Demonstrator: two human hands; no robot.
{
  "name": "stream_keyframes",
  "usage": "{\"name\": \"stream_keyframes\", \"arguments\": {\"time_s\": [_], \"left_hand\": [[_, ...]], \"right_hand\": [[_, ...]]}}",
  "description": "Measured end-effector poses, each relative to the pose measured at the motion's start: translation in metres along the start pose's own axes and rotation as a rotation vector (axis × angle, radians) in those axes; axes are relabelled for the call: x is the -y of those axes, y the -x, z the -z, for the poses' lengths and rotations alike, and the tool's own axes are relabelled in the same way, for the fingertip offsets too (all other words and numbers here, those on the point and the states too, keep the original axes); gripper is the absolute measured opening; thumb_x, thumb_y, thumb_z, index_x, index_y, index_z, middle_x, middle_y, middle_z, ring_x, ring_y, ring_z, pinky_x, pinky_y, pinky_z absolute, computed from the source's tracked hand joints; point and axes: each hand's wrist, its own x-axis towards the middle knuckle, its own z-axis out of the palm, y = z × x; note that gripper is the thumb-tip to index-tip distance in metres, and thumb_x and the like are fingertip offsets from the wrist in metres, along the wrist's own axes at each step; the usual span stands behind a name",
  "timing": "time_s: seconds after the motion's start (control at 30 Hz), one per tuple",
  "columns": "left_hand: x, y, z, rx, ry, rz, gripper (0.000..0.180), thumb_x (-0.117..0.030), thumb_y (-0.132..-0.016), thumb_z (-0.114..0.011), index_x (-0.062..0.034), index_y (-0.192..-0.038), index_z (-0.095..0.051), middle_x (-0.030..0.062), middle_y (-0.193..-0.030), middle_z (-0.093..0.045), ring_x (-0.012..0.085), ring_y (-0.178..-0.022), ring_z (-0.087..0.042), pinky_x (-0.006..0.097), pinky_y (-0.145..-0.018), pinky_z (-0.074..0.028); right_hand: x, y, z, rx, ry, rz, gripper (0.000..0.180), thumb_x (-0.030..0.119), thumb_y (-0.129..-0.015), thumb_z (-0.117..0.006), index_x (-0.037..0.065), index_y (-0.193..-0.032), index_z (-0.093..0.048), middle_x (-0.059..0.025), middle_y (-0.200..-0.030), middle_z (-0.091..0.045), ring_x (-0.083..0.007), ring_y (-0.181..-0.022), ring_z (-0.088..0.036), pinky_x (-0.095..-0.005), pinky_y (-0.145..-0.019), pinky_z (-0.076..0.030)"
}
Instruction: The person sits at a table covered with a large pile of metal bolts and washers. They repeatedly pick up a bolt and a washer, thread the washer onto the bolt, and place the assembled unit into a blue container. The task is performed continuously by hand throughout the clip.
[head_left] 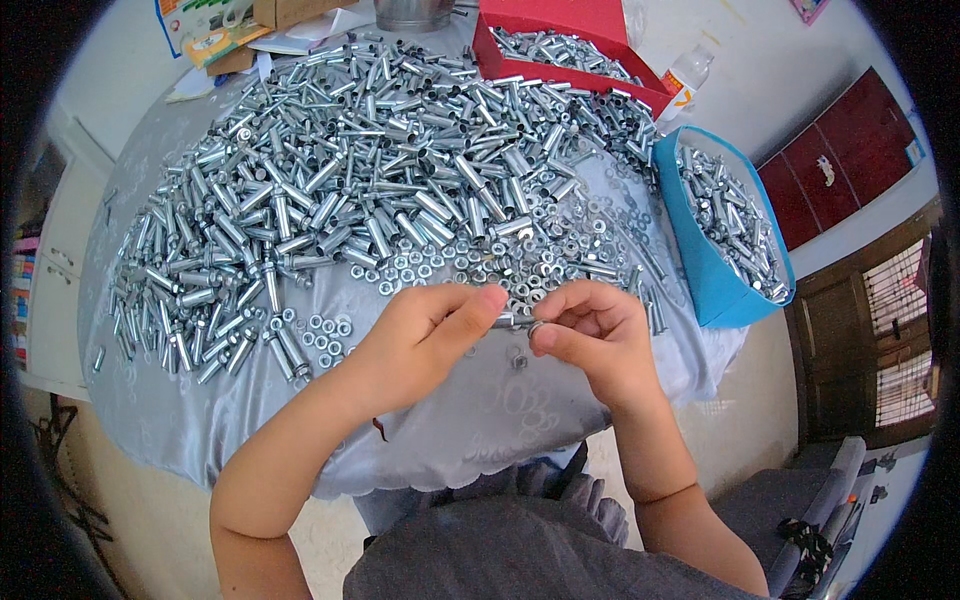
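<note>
Above the near part of the table, my left hand is closed around a thin metal bolt, its thumb lying along the top. The bolt's end points right, toward my right hand. There the thumb and fingers pinch a small metal ring at the bolt's tip; whether it is a nut or a washer, I cannot tell. Loose hex nuts lie just beyond both hands. Behind them spreads a large heap of metal sleeves and bolts. My fingers hide much of the held bolt.
A grey satin cloth covers the round table. At the back stands a red box of metal parts, with a metal bucket to its left. A blue bin of bolts stands at the right edge, near a plastic bottle.
</note>
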Motion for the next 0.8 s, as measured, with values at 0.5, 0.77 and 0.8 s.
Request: {"name": "stream_keyframes", "arguments": {"time_s": [0.5, 0.77, 0.8], "left_hand": [[-0.006, 0.001, 0.005, 0.172, 0.087, -0.065, 0.038, -0.032, -0.09, -0.047, 0.0033, -0.091, -0.06, 0.0054, -0.076, -0.061, 0.0085, -0.071, -0.052, 0.023, -0.065, -0.042], [-0.004, 0.003, 0.006, 0.187, 0.092, -0.04, 0.038, -0.033, -0.09, -0.047, 0.0022, -0.089, -0.06, -0.0011, -0.065, -0.051, 0.0048, -0.062, -0.043, 0.022, -0.055, -0.037], [-0.004, 0.003, 0.005, 0.166, 0.098, -0.021, 0.038, -0.033, -0.09, -0.046, 0.0019, -0.087, -0.06, -0.0019, -0.063, -0.049, 0.0047, -0.061, -0.041, 0.022, -0.054, -0.036]], "right_hand": [[-0.025, -0.006, 0.01, 0.212, -0.419, -0.128, 0.02, 0.003, -0.075, -0.065, -0.001, -0.094, -0.062, -0.0075, -0.08, -0.062, -0.0139, -0.07, -0.058, -0.0255, -0.064, -0.047], [-0.021, -0.007, 0.004, 0.192, -0.43, -0.106, 0.024, 0.002, -0.073, -0.066, 0.001, -0.097, -0.061, -0.0053, -0.08, -0.061, -0.0131, -0.068, -0.057, -0.0243, -0.062, -0.047], [-0.02, -0.006, 0.004, 0.16, -0.358, -0.068, 0.023, 0.002, -0.073, -0.067, 0.001, -0.095, -0.061, -0.0052, -0.081, -0.061, -0.013, -0.068, -0.057, -0.024, -0.062, -0.047]]}}
